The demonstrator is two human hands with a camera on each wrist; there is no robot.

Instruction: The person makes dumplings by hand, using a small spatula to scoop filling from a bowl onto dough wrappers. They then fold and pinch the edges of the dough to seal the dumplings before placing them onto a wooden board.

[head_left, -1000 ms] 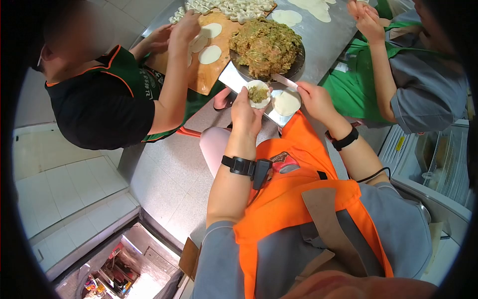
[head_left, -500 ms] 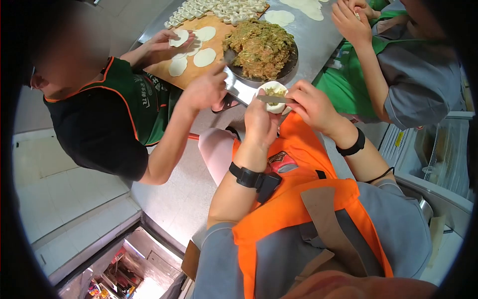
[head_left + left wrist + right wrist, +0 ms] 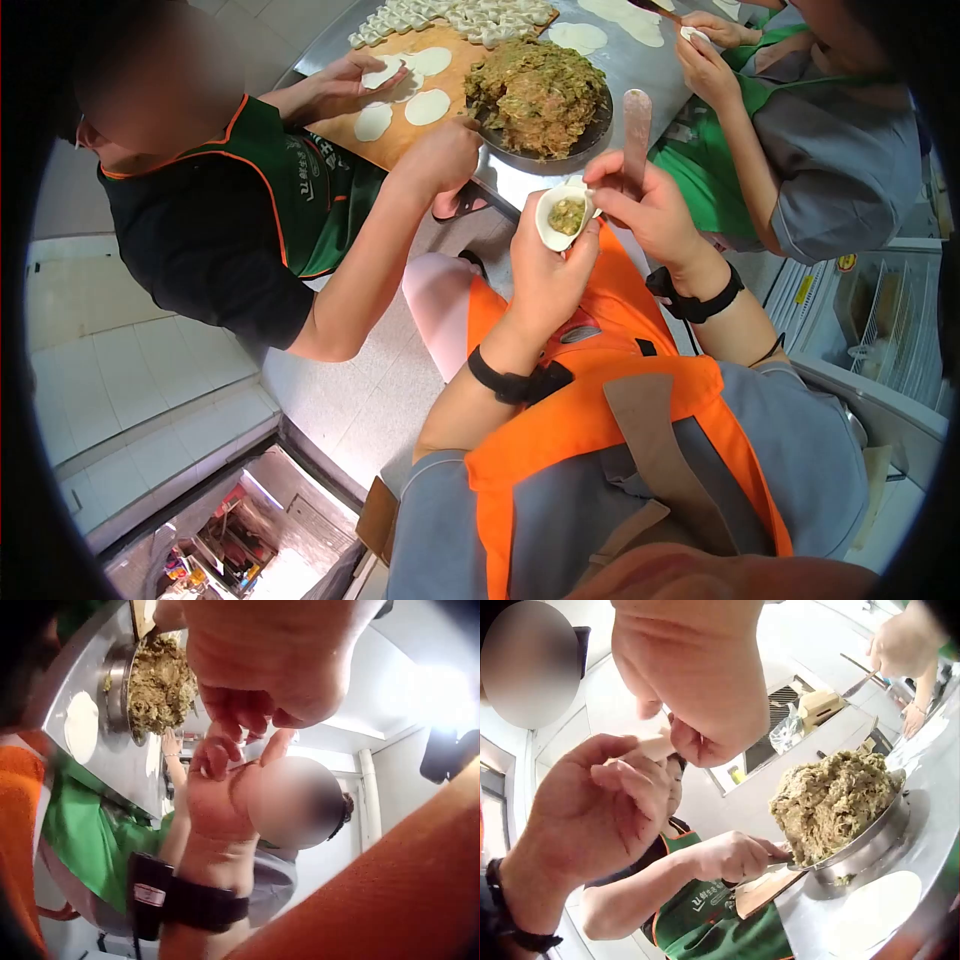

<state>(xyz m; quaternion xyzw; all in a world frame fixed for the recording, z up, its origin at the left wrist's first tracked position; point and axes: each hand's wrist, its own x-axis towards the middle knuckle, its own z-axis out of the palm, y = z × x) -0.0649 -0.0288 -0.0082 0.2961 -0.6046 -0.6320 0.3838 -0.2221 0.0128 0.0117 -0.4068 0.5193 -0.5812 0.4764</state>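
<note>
In the head view a dough wrapper (image 3: 549,232) with green filling (image 3: 566,216) in its middle is cupped by the left hand (image 3: 548,275), the thumb along its edge. My right hand (image 3: 655,212) touches the wrapper's far right edge with its fingertips and also holds a flat spatula (image 3: 637,130), which stands up from the fist. The right wrist view shows the wrapper (image 3: 655,746) folded between the left hand (image 3: 604,806) and the right hand (image 3: 697,682). Fingers of both hands meet in the left wrist view, where the wrapper is hidden.
Beyond the hands a metal bowl (image 3: 603,128) heaped with filling stands on the steel table (image 3: 660,85). At the left are a wooden board (image 3: 440,40) with round wrappers and rows of dumplings (image 3: 455,18). One person works at the left, another at the right.
The spatula has come off the filling and now points up in my right hand. My right fingertips have moved onto the wrapper's edge, and the left hand has turned and tilted the wrapper.
</note>
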